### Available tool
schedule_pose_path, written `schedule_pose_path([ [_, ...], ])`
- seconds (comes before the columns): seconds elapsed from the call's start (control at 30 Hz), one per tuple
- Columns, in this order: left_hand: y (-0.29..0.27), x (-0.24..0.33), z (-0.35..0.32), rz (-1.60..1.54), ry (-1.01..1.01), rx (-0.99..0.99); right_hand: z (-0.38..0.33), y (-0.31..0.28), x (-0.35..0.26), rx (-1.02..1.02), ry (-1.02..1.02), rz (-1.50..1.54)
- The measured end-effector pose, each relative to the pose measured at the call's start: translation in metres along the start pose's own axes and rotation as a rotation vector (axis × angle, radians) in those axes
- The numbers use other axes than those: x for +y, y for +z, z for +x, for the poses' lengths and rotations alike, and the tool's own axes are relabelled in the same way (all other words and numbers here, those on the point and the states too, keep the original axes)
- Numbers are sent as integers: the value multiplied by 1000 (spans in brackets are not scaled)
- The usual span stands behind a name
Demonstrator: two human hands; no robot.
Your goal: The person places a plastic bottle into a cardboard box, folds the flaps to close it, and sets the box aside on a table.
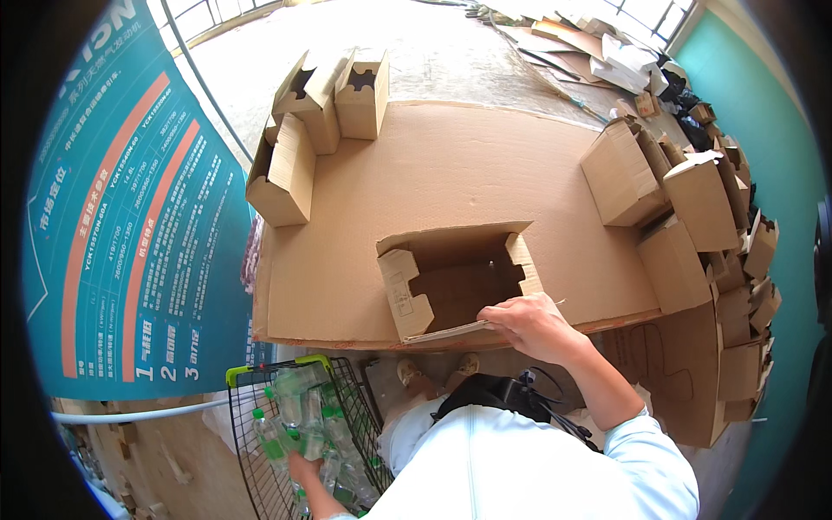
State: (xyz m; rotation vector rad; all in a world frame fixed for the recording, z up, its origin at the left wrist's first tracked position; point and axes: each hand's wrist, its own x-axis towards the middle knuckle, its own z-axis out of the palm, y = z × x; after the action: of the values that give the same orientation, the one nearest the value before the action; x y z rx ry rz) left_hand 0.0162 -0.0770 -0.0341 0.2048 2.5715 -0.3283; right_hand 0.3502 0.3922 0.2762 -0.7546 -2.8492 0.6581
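On the large cardboard sheet in front of me stands an open cardboard box (403, 290) with notched inner flaps. My right hand (529, 325) is closed on its near edge, thumb and fingers pinching the cardboard. Inside, the box looks dark, with a small bright spot on its far wall. Down at the left, my left hand (303, 468) reaches into a black wire basket (247, 459) with green corners. Its fingers are closed around a clear plastic bottle (309, 444), partly hidden by it. Several more clear bottles with green caps lie around that hand.
Brown boxes (295, 169) stand at the sheet's far left corner. More boxes (620, 178) crowd its right side, beside a green wall (771, 130). A tall teal banner (139, 234) stands at the left. Flattened cardboard (563, 48) is heaped at the far right.
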Motion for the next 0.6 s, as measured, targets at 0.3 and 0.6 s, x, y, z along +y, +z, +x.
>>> schedule_pose_path([
  [0.3, -166, 6, -51, -1351, 452, 271, 7, -1, 9, -22, -46, 58],
  [0.6, -349, 320, -211, -1522, 1626, -197, 4, -5, 9, -60, -26, 49],
])
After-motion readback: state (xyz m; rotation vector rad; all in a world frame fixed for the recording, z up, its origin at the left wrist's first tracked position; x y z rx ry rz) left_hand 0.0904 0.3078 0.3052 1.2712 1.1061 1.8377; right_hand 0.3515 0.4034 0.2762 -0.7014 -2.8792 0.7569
